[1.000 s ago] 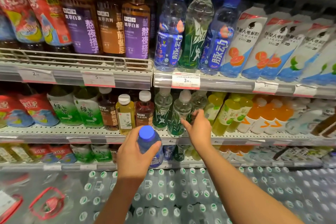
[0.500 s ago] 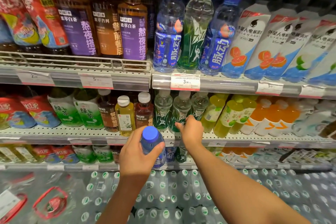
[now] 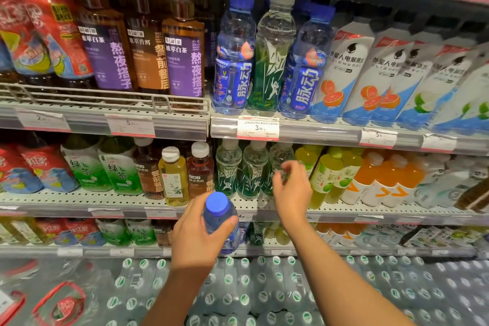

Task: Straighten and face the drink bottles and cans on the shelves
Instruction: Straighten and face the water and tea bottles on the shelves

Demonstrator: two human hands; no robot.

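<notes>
My left hand [image 3: 194, 237] grips a small blue-capped, blue-labelled bottle [image 3: 217, 204] upright in front of the middle shelf's edge [image 3: 127, 201]. On that shelf stand three clear bottles with green labels [image 3: 227, 167]. My right hand [image 3: 293, 193] is at the rightmost of them [image 3: 277, 155], thumb and curled fingers closing round its body; the fingers are blurred. On the shelf above, two matching blue bottles [image 3: 235, 58] [image 3: 309, 69] flank a taller clear green-labelled bottle [image 3: 274, 53].
Yellow-green bottles [image 3: 328, 174] and orange bottles [image 3: 383, 174] stand right of my right hand. Small tea bottles [image 3: 173, 177] stand to the left. Brown tea bottles [image 3: 182, 58] fill the upper left shelf. Shrink-wrapped water packs [image 3: 264, 286] lie below.
My right hand has shifted right along the green-labelled bottles and its fingers have curled round the rightmost one. My left hand holds the blue bottle in the same place.
</notes>
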